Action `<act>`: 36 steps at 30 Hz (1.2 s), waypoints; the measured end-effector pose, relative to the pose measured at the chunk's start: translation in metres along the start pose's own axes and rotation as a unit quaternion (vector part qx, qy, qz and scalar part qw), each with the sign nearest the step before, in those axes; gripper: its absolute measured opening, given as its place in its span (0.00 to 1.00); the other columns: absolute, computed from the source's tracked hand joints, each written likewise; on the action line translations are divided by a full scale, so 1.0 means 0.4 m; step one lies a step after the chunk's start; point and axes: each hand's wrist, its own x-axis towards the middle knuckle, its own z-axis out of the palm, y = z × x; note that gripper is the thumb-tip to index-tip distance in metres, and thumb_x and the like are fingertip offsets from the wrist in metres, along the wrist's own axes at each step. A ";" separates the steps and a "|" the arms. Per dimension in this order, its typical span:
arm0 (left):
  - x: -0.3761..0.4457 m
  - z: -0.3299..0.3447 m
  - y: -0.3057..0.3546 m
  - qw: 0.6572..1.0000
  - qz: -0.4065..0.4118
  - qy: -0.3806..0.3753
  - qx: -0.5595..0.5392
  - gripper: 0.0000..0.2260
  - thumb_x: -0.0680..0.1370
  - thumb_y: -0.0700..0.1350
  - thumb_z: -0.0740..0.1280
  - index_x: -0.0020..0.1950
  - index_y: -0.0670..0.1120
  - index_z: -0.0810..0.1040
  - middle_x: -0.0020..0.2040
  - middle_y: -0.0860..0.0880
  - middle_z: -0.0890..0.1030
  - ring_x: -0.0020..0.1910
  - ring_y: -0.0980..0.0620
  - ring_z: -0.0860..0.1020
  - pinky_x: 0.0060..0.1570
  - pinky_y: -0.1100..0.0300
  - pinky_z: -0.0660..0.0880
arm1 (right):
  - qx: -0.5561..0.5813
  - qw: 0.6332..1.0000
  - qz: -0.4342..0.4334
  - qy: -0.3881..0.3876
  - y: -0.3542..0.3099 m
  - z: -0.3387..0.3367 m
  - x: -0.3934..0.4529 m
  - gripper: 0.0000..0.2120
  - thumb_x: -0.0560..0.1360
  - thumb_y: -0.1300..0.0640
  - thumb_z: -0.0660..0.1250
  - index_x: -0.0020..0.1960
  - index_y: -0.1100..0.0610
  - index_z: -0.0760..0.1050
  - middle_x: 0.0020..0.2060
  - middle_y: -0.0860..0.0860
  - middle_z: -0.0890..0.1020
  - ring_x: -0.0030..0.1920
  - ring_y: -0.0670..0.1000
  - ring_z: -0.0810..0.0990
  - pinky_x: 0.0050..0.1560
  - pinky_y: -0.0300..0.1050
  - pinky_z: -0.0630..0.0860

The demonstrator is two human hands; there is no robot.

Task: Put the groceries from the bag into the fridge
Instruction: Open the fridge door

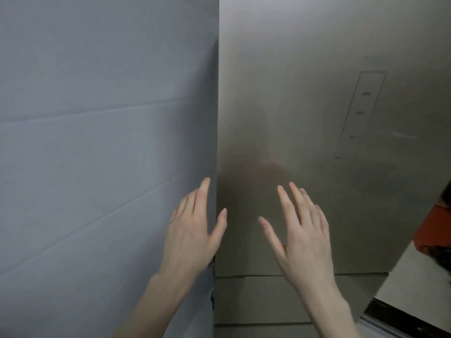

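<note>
Fridge [305, 106] fills the right of the frame, its door shut. Left hand [192, 230] rests at the door's left edge beside a grey wall [97, 118], right hand [302, 230] hovers before the panel; both empty, fingers spread apart. Door looks stiff, smooth, probably slippery: grip the left edge. Bag and groceries are not in view.

Wall [97, 118] left, fridge door [305, 93] right, hands before both.
</note>
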 end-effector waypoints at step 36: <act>-0.008 -0.007 0.017 0.967 -0.060 -0.160 -0.187 0.37 0.74 0.62 0.65 0.80 0.58 0.53 0.74 0.57 0.66 0.68 0.54 0.74 0.66 0.48 0.75 | -0.055 0.997 0.011 -0.059 -0.055 0.027 -0.026 0.39 0.83 0.36 0.57 0.85 0.49 0.41 0.85 0.51 0.42 0.85 0.56 0.44 0.81 0.61 0.57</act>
